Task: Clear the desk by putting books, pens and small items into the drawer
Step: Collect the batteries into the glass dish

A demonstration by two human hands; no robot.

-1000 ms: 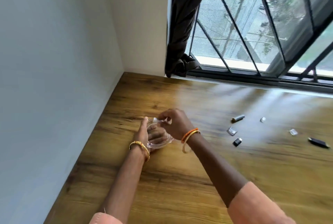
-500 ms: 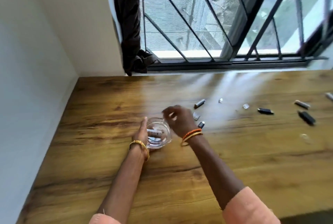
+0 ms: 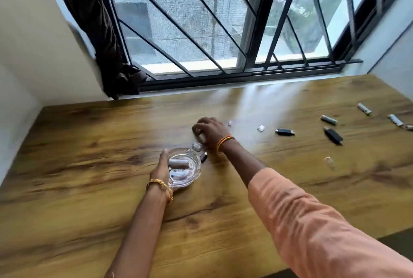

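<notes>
Desk (image 3: 89,165): wide wood top, small items scattered to my right. Glass dish (image 3: 185,167): near centre, my left hand (image 3: 159,171) cupped against its left rim, grip wrapped on the wall; a few cylindrical pieces lie inside. Judged heavy, rigid, slick, breakable, so hold by the rim. Right hand (image 3: 209,132): just beyond the dish, fingers curled down on the desk; whether the grip pinches anything I cannot tell. Black stick (image 3: 285,131) and black stick further right (image 3: 333,135): light, stiff, take across the narrow sides. Silver bit (image 3: 260,128): tiny, needs a fingertip pinch.
</notes>
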